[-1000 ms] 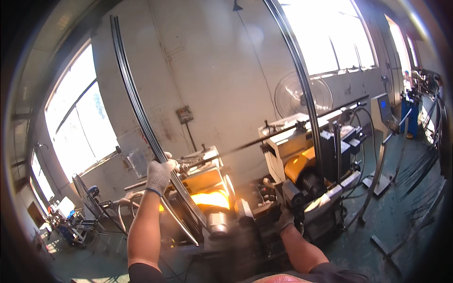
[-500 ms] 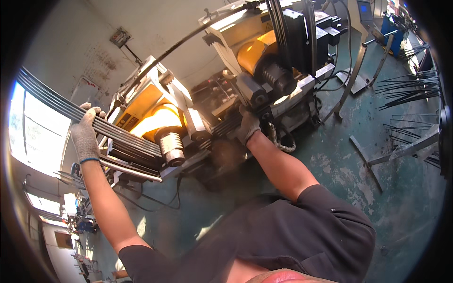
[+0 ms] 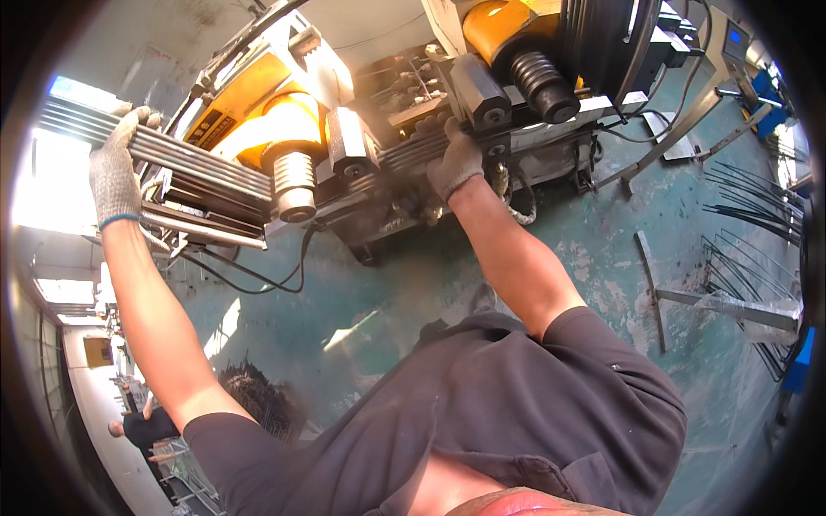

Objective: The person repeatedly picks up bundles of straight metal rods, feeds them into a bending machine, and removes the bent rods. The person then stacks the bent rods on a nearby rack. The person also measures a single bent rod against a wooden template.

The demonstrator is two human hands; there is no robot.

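Several long grey metal rods run side by side from the upper left into a bending machine with yellow parts. My left hand, in a knit glove with a blue cuff edge, is wrapped round the rods near their left part. They pass behind a grooved metal roller and a dark hexagonal block. Farther right, my gloved right hand is closed round the same rods, thumb up, beside a second hexagonal block. Some of its fingers are in shadow behind the rods.
A second yellow unit with a dark grooved roller stands to the right. Black cables hang below the machine. Bundles of thin bent rods and a metal bar stand are at the right. Another person is at the lower left.
The view has shifted, so the machine appears higher and more floor shows. Both hands keep their hold on the rods; the other person has come further into view at lower left.
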